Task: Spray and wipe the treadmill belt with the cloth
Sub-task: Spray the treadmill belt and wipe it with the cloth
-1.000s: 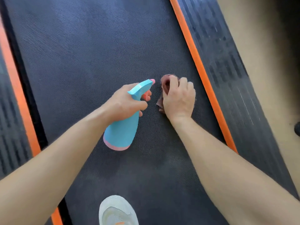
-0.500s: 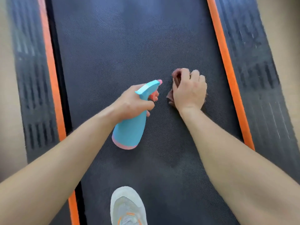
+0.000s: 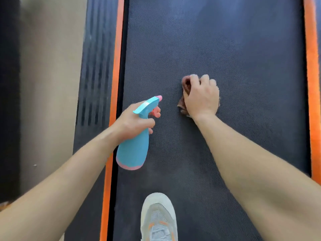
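Left hand [image 3: 133, 121]: fingers wrapped round blue spray bottle [image 3: 133, 150], nozzle forward.
Right hand [image 3: 201, 96]: knuckles up, fingers clutching brown cloth [image 3: 185, 87] against treadmill belt [image 3: 217, 40].

The right hand [image 3: 201, 99] presses a crumpled reddish-brown cloth [image 3: 186, 86] onto the dark treadmill belt [image 3: 225, 40]. At its 8 o'clock, the left hand [image 3: 132, 122] grips a blue spray bottle [image 3: 133, 152], its pink nozzle pointing toward 1 o'clock. A pale shoe [image 3: 158, 218] stands on the belt at 6 o'clock.
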Demonstrator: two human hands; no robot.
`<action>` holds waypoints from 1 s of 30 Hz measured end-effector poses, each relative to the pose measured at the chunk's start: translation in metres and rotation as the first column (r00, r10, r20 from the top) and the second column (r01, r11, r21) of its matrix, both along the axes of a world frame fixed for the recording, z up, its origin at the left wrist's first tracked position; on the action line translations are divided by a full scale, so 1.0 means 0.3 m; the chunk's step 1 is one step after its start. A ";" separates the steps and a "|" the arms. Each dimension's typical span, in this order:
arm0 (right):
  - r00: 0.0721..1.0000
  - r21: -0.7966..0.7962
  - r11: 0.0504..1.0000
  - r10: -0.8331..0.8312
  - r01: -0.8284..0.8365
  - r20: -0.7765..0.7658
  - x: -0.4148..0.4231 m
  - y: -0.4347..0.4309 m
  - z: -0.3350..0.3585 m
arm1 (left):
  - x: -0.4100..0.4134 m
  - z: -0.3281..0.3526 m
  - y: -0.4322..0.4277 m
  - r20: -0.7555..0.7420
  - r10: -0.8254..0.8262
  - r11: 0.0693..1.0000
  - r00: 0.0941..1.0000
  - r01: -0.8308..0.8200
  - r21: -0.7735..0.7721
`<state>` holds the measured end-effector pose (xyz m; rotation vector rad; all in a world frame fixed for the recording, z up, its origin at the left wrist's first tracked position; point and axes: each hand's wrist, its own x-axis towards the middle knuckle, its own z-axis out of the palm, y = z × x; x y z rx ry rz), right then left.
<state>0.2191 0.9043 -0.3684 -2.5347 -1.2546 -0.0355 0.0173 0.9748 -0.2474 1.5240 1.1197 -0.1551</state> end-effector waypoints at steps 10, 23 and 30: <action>0.968 -0.202 0.951 0.205 -0.232 -0.148 -0.275 -0.603 0.078 | 0.016 -0.002 -0.041 0.005 0.135 0.990 0.991 -0.135 0.032; 0.958 -0.401 0.909 -0.010 -0.111 -0.286 -0.332 -0.628 0.167 | -0.094 0.090 -0.249 -0.148 -0.062 0.982 0.987 0.088 0.169; 0.921 -0.515 0.821 0.032 -0.246 -0.389 -0.346 -0.755 0.245 | -0.195 0.179 -0.444 -0.124 0.000 0.958 0.992 0.036 0.283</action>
